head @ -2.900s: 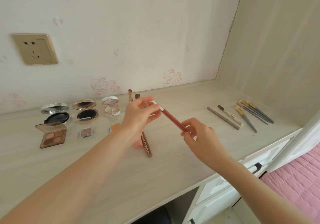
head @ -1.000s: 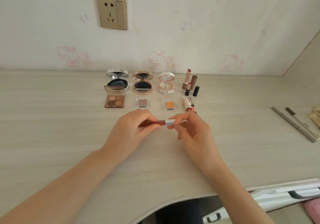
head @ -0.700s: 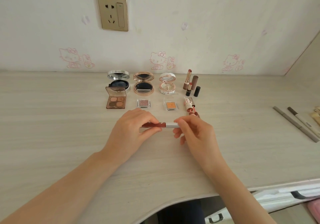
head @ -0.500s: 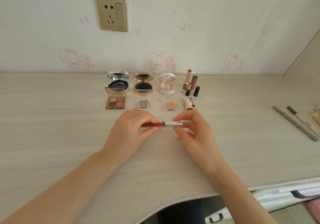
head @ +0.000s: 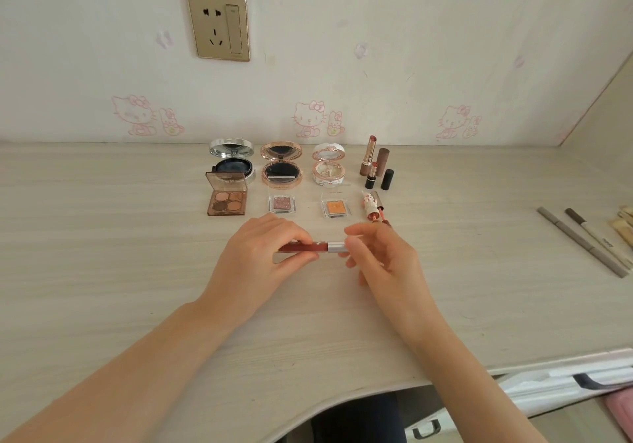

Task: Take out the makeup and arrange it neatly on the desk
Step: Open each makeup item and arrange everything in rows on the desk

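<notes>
A red lip pencil (head: 317, 247) with a silver cap end lies level between both hands, just above the desk (head: 102, 254). My left hand (head: 260, 261) pinches its red barrel. My right hand (head: 380, 257) holds the silver end with thumb and fingertips. Behind them stand three open round compacts (head: 281, 168), a brown eyeshadow palette (head: 226, 196), two small square shadow pans (head: 281, 203), upright lipsticks (head: 371, 161) and a lying decorated lip tube (head: 370, 204).
Two grey pencils (head: 582, 240) and brush handles (head: 625, 223) lie at the far right of the desk. A wall socket (head: 218, 24) sits above. White drawers (head: 565, 381) are below the desk's front edge at the right.
Since 2.9 s ago the view swung left to face the makeup row and the pencil came down level in front of it. Over the last second my right fingers shifted along the silver end.
</notes>
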The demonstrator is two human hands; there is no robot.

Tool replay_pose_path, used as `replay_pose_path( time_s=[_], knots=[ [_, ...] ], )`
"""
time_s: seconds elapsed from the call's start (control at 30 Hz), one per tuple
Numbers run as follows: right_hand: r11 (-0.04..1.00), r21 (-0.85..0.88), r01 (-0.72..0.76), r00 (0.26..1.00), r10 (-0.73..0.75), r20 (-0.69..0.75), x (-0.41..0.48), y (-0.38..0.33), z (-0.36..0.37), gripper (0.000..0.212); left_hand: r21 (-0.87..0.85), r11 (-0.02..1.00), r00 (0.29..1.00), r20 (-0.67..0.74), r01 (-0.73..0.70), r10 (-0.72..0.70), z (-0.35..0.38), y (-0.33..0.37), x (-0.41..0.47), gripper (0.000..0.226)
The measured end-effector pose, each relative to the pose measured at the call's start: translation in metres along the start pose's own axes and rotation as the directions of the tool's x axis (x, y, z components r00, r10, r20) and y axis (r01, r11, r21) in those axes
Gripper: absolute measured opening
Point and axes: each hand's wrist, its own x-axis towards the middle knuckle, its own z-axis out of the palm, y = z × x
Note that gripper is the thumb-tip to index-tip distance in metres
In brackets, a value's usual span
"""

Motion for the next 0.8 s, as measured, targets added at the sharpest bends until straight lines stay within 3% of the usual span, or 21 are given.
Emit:
replay_pose_path(
  time_s=[0.27, 0.4, 0.5, 0.63, 0.8],
  knots=[
    [0.996, -0.028, 0.082, 0.996, -0.083, -0.012, -0.001, -0.001, -0.001, 0.028, -0.01, 0.995, 0.994, 0.035, 0.099, -0.099, -0.001, 0.0, -0.001, 0.029],
    [0.995, 0.025, 0.097, 0.993, -0.095, -0.072, -0.001, -0.003, -0.004, 0.031, -0.062, 0.99, 0.991, 0.054, 0.129, -0.126, -0.001, 0.002, -0.001, 0.024],
    [0.994, 0.076, 0.084, 0.992, -0.076, -0.105, -0.002, -0.005, -0.01, 0.03, -0.081, 0.992, 0.993, 0.067, 0.098, -0.092, -0.001, 0.004, -0.001, 0.015],
    [0.992, 0.098, 0.077, 0.99, -0.064, -0.124, -0.001, -0.005, -0.024, 0.029, -0.069, 0.996, 0.995, 0.083, 0.055, -0.049, 0.003, 0.006, -0.002, 0.035],
    [0.993, 0.078, 0.09, 0.988, -0.08, -0.132, -0.001, -0.011, -0.038, 0.026, -0.094, 0.996, 0.996, 0.086, 0.013, -0.005, 0.007, 0.012, -0.001, 0.04]
  ],
)
